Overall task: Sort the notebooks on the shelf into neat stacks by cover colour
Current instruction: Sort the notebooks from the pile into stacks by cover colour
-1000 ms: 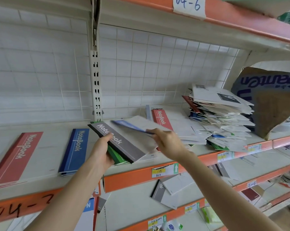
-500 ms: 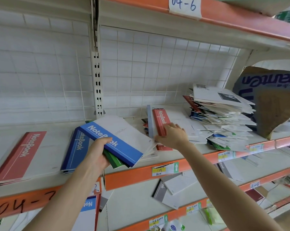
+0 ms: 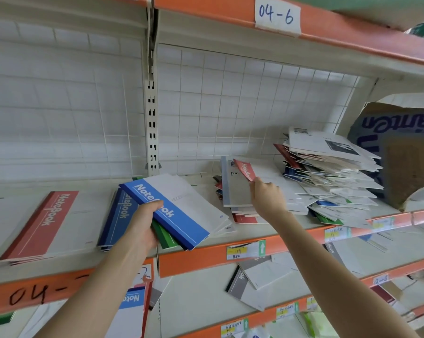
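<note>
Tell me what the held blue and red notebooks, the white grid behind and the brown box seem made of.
The blue notebook and red notebook look like paper with thin matte card covers: flat, printed, thin-edged. The white grid is probably coated metal wire: thin crossing rods. The brown box looks like cardboard: dull brown, ragged torn edge.

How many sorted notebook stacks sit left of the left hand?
2: a red-banded notebook stack far left, a blue-banded notebook stack beside the left hand. Another may be cropped at the edge.

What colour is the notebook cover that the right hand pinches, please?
Red: the notebook cover in the right hand, head view.
</note>
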`<state>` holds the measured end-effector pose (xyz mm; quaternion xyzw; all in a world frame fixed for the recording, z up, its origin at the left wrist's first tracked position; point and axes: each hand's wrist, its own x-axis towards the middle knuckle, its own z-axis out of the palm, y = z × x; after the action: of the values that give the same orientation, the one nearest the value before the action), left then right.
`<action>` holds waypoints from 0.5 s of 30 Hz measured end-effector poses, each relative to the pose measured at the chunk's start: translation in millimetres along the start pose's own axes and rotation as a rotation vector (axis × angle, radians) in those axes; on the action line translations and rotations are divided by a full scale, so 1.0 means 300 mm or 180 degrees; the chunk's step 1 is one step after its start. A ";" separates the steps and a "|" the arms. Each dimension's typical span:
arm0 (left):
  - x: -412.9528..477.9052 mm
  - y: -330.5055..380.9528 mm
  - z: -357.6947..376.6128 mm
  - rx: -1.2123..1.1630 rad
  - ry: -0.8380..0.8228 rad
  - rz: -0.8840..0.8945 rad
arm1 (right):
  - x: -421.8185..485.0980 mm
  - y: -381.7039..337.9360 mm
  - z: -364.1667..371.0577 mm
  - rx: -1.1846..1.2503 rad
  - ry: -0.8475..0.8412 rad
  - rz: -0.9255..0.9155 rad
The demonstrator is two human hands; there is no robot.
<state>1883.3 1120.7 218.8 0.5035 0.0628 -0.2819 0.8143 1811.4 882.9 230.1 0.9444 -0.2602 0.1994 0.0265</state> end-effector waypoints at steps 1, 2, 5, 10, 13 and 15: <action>0.000 0.000 0.003 -0.0014 -0.0022 0.0001 | -0.008 -0.007 -0.012 0.0113 0.0037 -0.0108; 0.001 -0.001 0.007 -0.0033 -0.0050 0.0008 | -0.024 -0.023 -0.027 0.0250 0.0034 -0.0304; 0.005 -0.001 0.027 -0.0055 -0.0082 0.0040 | -0.101 -0.097 -0.047 0.0842 -0.0089 -0.1253; 0.003 -0.012 0.039 -0.0093 -0.0225 -0.0011 | -0.218 -0.212 -0.056 0.1183 -0.0234 -0.2453; 0.007 -0.022 0.022 0.0160 -0.0125 -0.0056 | -0.224 -0.229 -0.045 0.1349 -0.0497 -0.2560; 0.014 -0.018 0.009 0.0303 -0.0021 -0.0076 | -0.204 -0.208 -0.027 0.1451 -0.0750 -0.2323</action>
<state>1883.6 1114.9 214.1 0.5399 0.0526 -0.2959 0.7862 1791.8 967.5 217.2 0.9723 0.1396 0.1202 -0.1436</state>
